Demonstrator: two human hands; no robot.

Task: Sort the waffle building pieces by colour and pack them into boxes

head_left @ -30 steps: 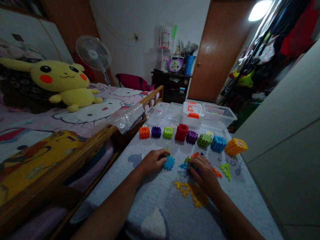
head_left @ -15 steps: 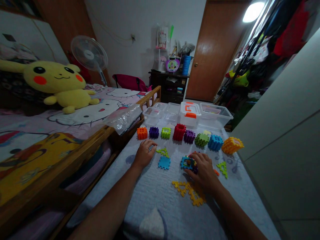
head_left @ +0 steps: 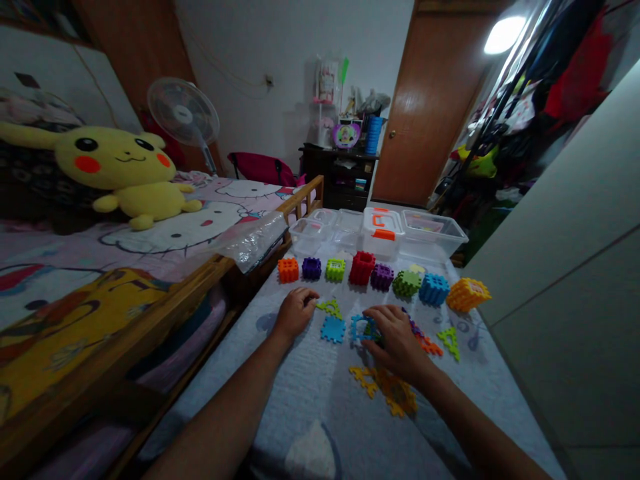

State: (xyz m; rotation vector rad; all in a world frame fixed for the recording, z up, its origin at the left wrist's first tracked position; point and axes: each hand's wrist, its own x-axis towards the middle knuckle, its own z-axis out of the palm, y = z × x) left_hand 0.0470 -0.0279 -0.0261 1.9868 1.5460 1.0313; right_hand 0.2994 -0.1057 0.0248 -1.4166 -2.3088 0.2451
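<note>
My right hand (head_left: 397,337) has its fingers curled over a blue square frame piece (head_left: 357,328), which shows at the fingertips; a dark bit beneath the fingers is too hidden to name. My left hand (head_left: 297,311) rests on the cloth, fingers loosely bent and thumb apart, with nothing seen in it. Just beside its fingertips lies a lime-green triangle piece (head_left: 331,307), with a flat blue square piece (head_left: 333,329) below that. Yellow interlocking pieces (head_left: 397,393) lie in front of my right hand. Purple and orange pieces (head_left: 429,345) show behind it, near another green triangle (head_left: 449,343).
A row of coloured stacked pieces crosses the table, among them a red stack (head_left: 362,269) and a yellow stack (head_left: 467,295). Behind them stand clear plastic boxes (head_left: 434,227) and a lidded box with orange clips (head_left: 381,230). A wooden bed rail (head_left: 220,267) borders the left side.
My right hand has shifted slightly left, with the blue frame. Purple and orange pieces behind it are now more exposed. The view has tilted a little; my left hand stays by the green triangle.
</note>
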